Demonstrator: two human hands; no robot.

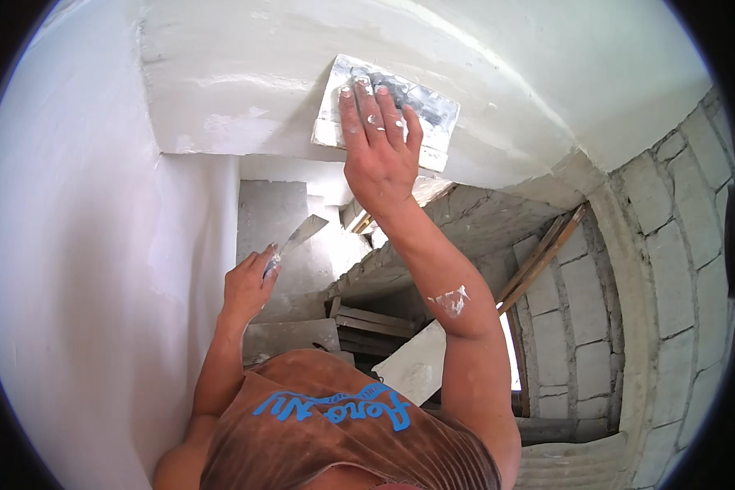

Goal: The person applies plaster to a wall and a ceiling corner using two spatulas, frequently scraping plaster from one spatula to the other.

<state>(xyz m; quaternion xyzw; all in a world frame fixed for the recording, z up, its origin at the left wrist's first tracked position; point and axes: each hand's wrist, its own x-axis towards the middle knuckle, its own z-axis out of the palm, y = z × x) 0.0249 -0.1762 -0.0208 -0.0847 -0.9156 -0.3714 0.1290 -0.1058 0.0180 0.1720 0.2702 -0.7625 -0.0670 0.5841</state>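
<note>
My right hand [380,151] is raised to a white plastered surface. Its fingers lie along the face of a wide plastering blade [433,106], which is smeared with white and grey compound. The blade rests against or very close to the plaster; its thumb side is hidden. Lower and to the left, my left hand [249,282] is closed around the handle of a putty knife [306,233]. That knife's narrow blade points up and to the right, away from the wall. White compound sticks to my right fingers and forearm.
A smooth white wall [82,245] stands close on my left. Bare block wall [674,220] is on the right, beside slanted wooden strips [539,257]. Below are stacked boards [376,322], a pale sheet [412,363] and corrugated sheeting [572,465].
</note>
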